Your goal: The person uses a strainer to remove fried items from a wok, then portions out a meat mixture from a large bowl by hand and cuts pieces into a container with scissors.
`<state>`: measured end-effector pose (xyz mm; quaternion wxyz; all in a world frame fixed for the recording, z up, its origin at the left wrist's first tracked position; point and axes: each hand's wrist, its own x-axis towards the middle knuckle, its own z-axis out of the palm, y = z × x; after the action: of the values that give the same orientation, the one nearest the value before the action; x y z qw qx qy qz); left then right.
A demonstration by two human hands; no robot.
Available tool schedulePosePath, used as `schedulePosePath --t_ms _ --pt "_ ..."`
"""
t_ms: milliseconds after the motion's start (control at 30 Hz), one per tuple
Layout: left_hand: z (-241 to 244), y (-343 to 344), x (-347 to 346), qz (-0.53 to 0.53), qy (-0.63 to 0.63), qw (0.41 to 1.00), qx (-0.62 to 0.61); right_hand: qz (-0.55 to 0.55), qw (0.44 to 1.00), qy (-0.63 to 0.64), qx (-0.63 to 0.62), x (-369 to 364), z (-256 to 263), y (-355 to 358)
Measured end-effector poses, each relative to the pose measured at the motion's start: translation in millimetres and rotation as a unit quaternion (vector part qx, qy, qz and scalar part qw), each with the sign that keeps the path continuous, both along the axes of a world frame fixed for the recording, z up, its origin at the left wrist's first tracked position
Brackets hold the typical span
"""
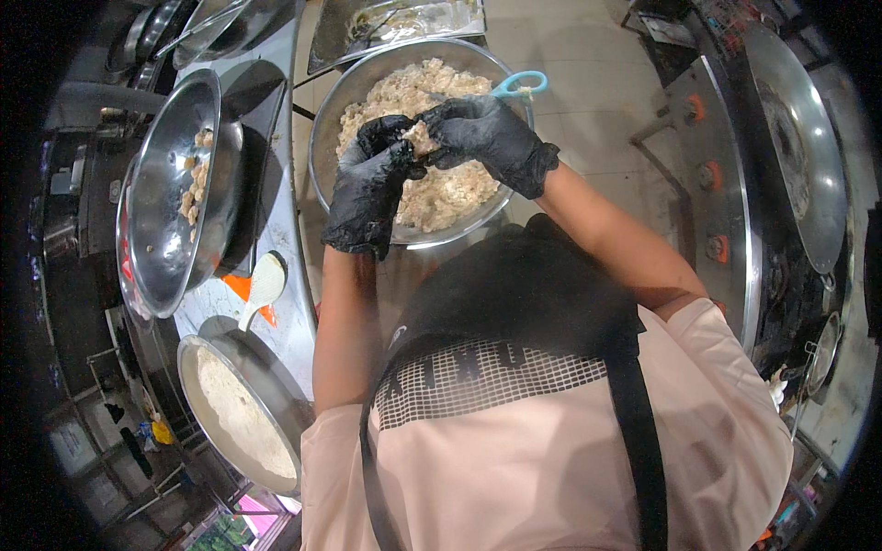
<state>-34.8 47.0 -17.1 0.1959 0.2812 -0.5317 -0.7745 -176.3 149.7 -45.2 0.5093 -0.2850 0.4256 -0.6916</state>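
Both my hands wear black gloves coated with pale flour or batter. Between them, over a large metal bowl point(315, 162), is a small lump of pale, batter-coated food point(421, 138). My left hand point(372, 175) pinches its left side with thumb and fingers. From the other side, my right hand point(482, 134) grips the same lump. Below, a pale, lumpy coated mixture point(441, 206) fills much of the bowl. Scissors with light-blue handles point(520, 83) lie across the bowl's far right part, just beyond my right hand. Their blades are partly hidden, and whether the hand touches them I cannot tell.
On the metal table point(286, 227) at left, a steel bowl point(155, 206) holds several small pale lumps. Nearer me are a white rice paddle point(265, 282) and a basin of flour point(241, 413). A used metal tray point(413, 21) lies beyond; a stove with a wide wok point(820, 158) stands right.
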Motion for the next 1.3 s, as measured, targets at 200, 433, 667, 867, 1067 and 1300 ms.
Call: schedulePosePath --t_ms 200,433,667,867,1067,1300 --pt "1.8 9.8 6.0 0.014 0.005 1.000 0.014 0.002 0.987 -0.160 -0.033 8.4 -3.9 6.1" --pt "-16.0 9.2 12.0 0.033 0.000 0.999 -0.019 -0.027 0.996 0.084 0.009 4.9 -11.5 3.5" --pt "-23.4 -3.8 21.3 0.093 -0.006 0.990 -0.104 0.015 0.550 0.803 0.227 -43.2 33.0 30.7" --pt "-44.6 -19.8 25.3 0.087 -0.001 0.991 -0.101 0.034 0.523 0.813 0.253 -49.0 15.2 24.6" --pt "-51.0 -19.9 14.9 0.098 -0.040 0.989 -0.106 0.072 0.529 0.800 0.275 -33.9 32.1 32.8" --pt "-46.4 -33.1 5.2 0.112 -0.078 0.837 -0.530 0.070 0.614 0.721 0.312 -48.7 34.7 40.4"
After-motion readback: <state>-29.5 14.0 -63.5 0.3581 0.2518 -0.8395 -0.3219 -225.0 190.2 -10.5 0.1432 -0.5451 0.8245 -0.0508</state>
